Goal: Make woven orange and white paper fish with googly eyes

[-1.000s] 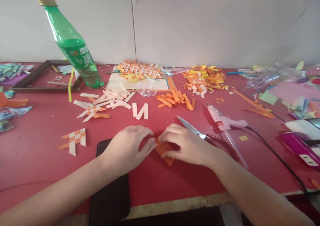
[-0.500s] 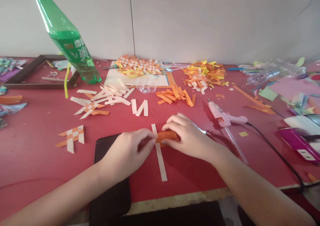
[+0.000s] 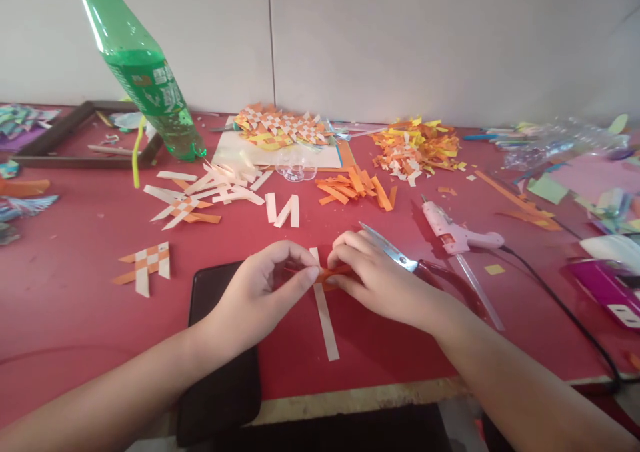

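Note:
Between my hands is an orange paper strip (image 3: 331, 275), folded and lying across a white paper strip (image 3: 327, 325) that runs lengthwise on the red table. My left hand (image 3: 275, 282) pinches the orange strip's left end, thumb against fingers, over the white strip. The right end is gripped by my right hand (image 3: 367, 265), its fingers covering much of the strip. Just beyond that hand lie open-looking scissors (image 3: 390, 245), blades silver, handles dark red. Left of my left hand, a small woven orange-and-white paper piece (image 3: 150, 265) rests flat.
A black phone-like slab (image 3: 220, 365) lies under my left forearm. Piles of white strips (image 3: 230, 182) and orange strips (image 3: 355, 189) sit farther back. A pink glue gun (image 3: 453, 229) with a cord is at right. A green bottle (image 3: 155, 99) stands at back left, near a dark frame (image 3: 80, 162).
My fingers have drawn closer together, and the orange strip shows narrower between them. More of the scissors' blades is visible. The whole view has shifted slightly.

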A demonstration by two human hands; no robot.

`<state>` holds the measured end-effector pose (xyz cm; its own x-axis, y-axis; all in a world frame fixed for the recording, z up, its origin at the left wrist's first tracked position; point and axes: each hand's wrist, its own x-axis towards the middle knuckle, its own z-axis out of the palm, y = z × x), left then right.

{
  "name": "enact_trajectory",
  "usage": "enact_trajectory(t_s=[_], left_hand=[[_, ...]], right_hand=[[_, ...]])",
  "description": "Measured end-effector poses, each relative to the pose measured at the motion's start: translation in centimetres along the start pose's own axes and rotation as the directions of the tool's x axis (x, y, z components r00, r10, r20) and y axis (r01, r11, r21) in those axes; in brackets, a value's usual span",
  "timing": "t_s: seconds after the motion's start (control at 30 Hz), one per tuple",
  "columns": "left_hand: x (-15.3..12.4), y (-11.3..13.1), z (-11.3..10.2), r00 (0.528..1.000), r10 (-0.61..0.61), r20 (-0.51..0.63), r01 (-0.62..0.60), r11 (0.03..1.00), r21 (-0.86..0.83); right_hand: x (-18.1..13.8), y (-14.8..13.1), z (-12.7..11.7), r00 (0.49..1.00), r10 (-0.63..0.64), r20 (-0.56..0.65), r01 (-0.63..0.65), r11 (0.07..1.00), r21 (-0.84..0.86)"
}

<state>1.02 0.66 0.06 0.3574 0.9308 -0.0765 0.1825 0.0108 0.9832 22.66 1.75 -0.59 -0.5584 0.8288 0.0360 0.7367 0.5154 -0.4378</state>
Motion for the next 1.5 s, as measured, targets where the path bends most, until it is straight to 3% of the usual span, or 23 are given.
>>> enact_trajectory(t_s=[0.1, 0.23, 0.4, 0.53, 0.73, 0.9, 1.1, 1.3, 1.5], left_hand=[[0.0, -0.2, 0.4, 1.0, -0.018, 0.002, 0.018, 0.982, -0.189], [0.1, -0.7, 0.6, 0.992, -0.095, -0.084, 0.073, 0.968, -0.239], [0.4, -0.7, 0.4, 0.984, -0.177, 0.01, 0.172, 0.939, -0.297], [0.3, -0.5, 0.3, 0.986, -0.164, 0.025, 0.164, 0.942, -0.292], [0.1, -0.8, 0.3, 0.984, -0.179, -0.02, 0.166, 0.947, -0.276], [0.0, -0.7, 0.1, 0.977, -0.198, -0.074, 0.175, 0.954, -0.244], [-0.1, -0.7, 0.4, 0.985, -0.155, -0.073, 0.135, 0.963, -0.234], [-0.1, -1.1, 0.7, 0.991, -0.108, -0.075, 0.096, 0.984, -0.148], [-0.2, -0.7, 1.0, 0.998, -0.051, 0.04, 0.058, 0.982, -0.181]], right_hand=[[0.0, -0.1, -0.1, 0.999, -0.023, -0.04, 0.023, 1.0, 0.006], [0.1, -0.1, 0.0, 0.976, -0.065, -0.21, 0.089, 0.99, 0.109], [-0.1, -0.4, 0.4, 0.939, -0.1, -0.329, 0.178, 0.96, 0.216], [-0.3, -0.8, 0.2, 0.959, -0.064, -0.277, 0.175, 0.9, 0.398], [-0.2, -0.9, -0.3, 0.984, 0.152, -0.095, -0.044, 0.718, 0.695], [0.1, -0.6, -0.3, 0.98, 0.199, -0.015, -0.119, 0.644, 0.756], [0.3, -0.5, -0.2, 0.971, 0.235, -0.038, -0.115, 0.604, 0.788], [0.2, -0.6, -0.1, 0.97, 0.23, -0.079, -0.09, 0.643, 0.76], [0.0, -1.0, 0.0, 0.96, 0.278, -0.033, -0.153, 0.618, 0.771]])
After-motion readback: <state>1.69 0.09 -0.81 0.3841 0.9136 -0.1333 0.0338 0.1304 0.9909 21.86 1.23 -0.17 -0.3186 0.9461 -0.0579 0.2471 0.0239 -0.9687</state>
